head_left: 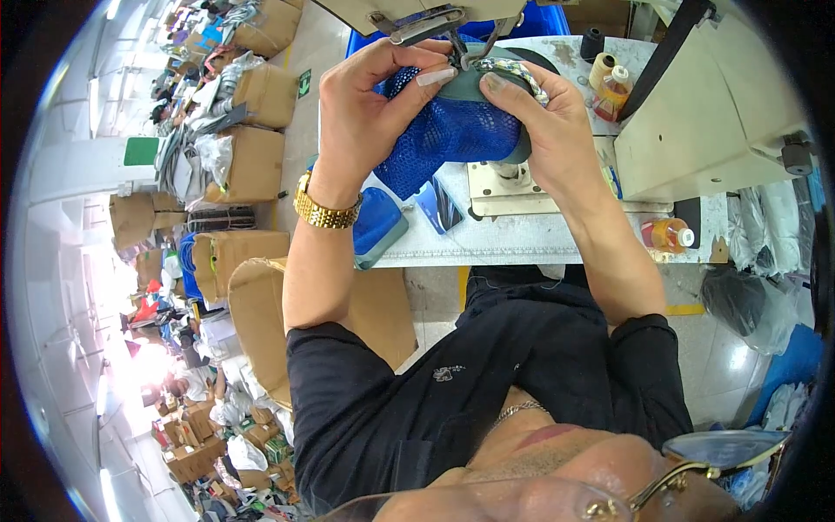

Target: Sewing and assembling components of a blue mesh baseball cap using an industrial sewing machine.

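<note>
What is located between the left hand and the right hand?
A blue mesh piece, gripped by both the left hand and right hand; the head view shows it.

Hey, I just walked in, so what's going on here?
Someone's left hand and right hand are gripping a blue mesh piece with grey-green trim at the working end of a sewing machine. A patterned cord shows along the trim by the right hand. Another blue and grey-green piece lies on the table.
</note>
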Motion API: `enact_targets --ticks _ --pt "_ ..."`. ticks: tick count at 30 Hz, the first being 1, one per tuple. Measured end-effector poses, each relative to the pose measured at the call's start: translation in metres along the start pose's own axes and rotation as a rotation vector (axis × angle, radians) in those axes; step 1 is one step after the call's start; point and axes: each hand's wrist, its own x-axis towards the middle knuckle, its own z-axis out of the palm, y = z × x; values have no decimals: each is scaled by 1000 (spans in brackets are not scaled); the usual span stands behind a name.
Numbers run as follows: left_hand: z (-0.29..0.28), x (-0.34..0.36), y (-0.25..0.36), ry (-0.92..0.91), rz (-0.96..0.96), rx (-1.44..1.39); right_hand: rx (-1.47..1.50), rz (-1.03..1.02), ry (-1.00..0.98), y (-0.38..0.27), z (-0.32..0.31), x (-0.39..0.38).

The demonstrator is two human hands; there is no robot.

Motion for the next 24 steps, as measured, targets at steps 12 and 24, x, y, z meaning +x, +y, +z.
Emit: enact_targets --ticks 12,24 --pt "-3 1 -4 -24 -3 -32 4 -29 47 5 6 0" --pt "12 -13 14 89 5 158 -21 -90 117 14 11 2"
